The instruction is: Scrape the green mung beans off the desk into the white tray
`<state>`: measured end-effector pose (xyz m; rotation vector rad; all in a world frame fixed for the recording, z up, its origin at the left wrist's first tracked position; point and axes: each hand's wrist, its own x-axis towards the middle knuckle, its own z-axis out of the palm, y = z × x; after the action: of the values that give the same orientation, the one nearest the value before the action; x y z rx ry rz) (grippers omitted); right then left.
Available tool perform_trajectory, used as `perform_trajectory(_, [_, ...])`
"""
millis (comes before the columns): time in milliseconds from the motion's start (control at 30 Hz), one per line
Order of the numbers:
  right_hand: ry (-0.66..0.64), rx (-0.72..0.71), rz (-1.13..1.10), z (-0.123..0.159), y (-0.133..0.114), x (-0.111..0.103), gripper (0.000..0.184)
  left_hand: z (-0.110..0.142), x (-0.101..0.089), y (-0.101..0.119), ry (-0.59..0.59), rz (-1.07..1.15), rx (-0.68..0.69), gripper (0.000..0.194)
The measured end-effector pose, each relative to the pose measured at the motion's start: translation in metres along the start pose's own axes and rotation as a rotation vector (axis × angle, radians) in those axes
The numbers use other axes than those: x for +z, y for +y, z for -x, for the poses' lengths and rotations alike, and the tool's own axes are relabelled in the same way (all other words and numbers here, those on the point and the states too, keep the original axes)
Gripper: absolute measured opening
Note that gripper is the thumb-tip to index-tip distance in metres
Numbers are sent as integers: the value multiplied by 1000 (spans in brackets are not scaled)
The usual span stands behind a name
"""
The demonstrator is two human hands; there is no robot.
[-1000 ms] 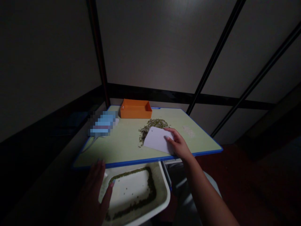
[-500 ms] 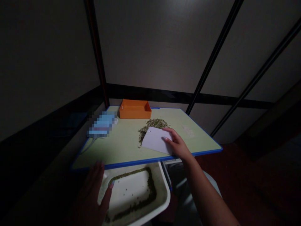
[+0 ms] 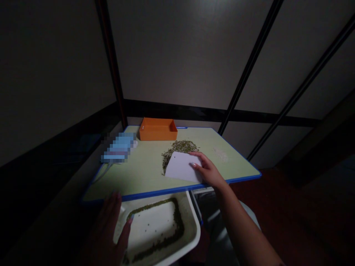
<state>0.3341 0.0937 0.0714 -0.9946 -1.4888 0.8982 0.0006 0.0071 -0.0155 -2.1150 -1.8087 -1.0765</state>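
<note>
My right hand (image 3: 208,170) is closed on a flat white plastic scraper (image 3: 181,167), thumb on top. The scraper, with a small hole near one corner, lies low over the table beside a spread pile of small green and dark grains (image 3: 183,146), hiding part of it. Below the table's front edge is a white tray (image 3: 194,229) with a line of green grains along its inner edges and a few loose ones on its floor. My left hand (image 3: 111,225) grips the tray's left side in shadow, thumb over the rim.
The pale green table (image 3: 144,173) has a blue edge. An open orange box (image 3: 158,135) stands at its back. A blurred blue item (image 3: 119,147) with a cable lies at the left. A faint pale patch (image 3: 220,154) marks the right side. Panelled walls (image 3: 177,66) rise behind.
The scraper and my right hand have moved slightly toward the front edge. My left hand stays at the tray. The whole view has shifted a little.
</note>
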Motion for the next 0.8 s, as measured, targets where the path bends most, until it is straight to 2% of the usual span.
perform_trajectory(800, [4,-28,3,-1,3,1,39,0,-2,1,3,-15,25,65])
